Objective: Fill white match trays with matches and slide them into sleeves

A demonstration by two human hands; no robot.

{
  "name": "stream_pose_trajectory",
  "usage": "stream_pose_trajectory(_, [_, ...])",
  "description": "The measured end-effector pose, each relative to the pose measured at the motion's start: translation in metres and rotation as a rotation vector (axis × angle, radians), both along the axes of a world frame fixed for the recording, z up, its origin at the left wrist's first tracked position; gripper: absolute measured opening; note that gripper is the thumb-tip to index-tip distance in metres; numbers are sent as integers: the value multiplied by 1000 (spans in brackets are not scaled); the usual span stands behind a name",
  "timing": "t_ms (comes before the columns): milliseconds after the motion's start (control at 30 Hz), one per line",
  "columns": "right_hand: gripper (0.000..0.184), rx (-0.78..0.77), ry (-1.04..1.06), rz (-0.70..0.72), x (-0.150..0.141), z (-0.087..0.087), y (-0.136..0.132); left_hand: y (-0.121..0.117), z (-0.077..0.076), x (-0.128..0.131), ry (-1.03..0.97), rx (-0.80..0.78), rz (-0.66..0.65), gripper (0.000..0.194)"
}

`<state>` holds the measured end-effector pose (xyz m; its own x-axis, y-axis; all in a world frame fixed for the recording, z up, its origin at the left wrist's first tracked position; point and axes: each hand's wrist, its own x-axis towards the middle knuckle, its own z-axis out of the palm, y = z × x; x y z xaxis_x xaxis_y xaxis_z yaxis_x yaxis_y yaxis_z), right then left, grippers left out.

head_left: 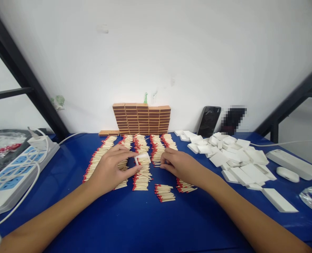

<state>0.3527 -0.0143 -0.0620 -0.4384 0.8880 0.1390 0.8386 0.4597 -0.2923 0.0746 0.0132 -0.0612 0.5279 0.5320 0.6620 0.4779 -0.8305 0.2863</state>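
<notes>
My left hand (113,168) pinches a small white matchbox tray (146,155) between thumb and fingers, tilted, with some matches in it. Beneath the tray lies a row of red-tipped wooden matches (140,182). My right hand (180,165) is closed, its fingertips pressed together at the edge of another match row (157,149); what they hold is hidden. Below and between the hands sits a short separate pile of matches (165,193). More matches (184,186) show under my right wrist, and a long row (99,158) runs left of my left hand.
Stacked brown matchboxes (142,119) stand against the wall, with a low box piece (108,133) at their left. White trays (240,161) are heaped at right, near a white case (287,174) and a leaning phone (209,121). A power strip (16,179) with cables lies left.
</notes>
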Motion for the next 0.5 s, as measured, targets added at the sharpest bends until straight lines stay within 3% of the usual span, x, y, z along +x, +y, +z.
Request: stream_pose_trajectory(500, [11, 12, -10, -11, -1, -3, 1, 1, -3, -1, 16, -5, -11, 30])
